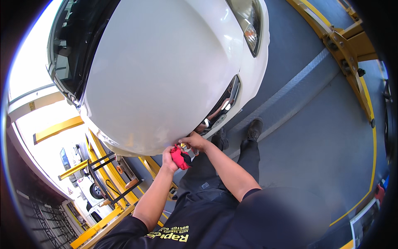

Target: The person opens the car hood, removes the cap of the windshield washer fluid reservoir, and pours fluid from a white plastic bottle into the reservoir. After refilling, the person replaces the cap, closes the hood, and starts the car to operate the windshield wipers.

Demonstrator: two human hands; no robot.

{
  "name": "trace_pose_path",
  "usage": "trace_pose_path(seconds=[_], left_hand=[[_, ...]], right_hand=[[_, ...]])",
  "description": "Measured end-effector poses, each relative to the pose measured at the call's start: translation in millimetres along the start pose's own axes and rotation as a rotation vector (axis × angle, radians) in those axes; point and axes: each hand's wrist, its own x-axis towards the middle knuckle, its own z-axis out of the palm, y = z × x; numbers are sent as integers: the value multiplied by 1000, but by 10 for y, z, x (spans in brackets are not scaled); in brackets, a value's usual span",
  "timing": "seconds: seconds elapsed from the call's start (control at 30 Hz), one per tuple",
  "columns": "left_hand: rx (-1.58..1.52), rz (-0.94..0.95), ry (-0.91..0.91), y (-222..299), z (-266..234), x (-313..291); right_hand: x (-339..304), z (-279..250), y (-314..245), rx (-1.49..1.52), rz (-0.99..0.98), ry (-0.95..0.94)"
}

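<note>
Head view: a red rag (180, 157) sits bunched right at the front lip of the white car hood (166, 70), pinched in the left hand (169, 159), whose fingers are closed around it. Just beside it, the right hand (195, 141) curls under the hood edge near the grille (224, 106), fingertips tucked out of sight, so whether it grips anything I cannot tell. This reads as working the front edge of the hood, perhaps feeling for the catch; the next move calls for a steady pull or push with the rag kept clear. Outward now: yellow lift arms (344, 50) on the grey floor (315, 137), a yellow painted line curving right. A small yellow square tag (32, 106) marks the pale beam at left.
</note>
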Motion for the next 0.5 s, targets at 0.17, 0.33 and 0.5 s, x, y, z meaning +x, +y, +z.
trace_pose_path(seconds=[0.17, 0.33, 0.5], left_hand=[[7, -22, 19, -12, -100, 103], [-206, -171, -91, -76, -155, 175], [-103, -89, -142, -169, -156, 222]], right_hand=[[-2, 119, 214, -5, -146, 68], [49, 181, 326, -66, 17, 169], [59, 92, 394, 163, 5, 322]])
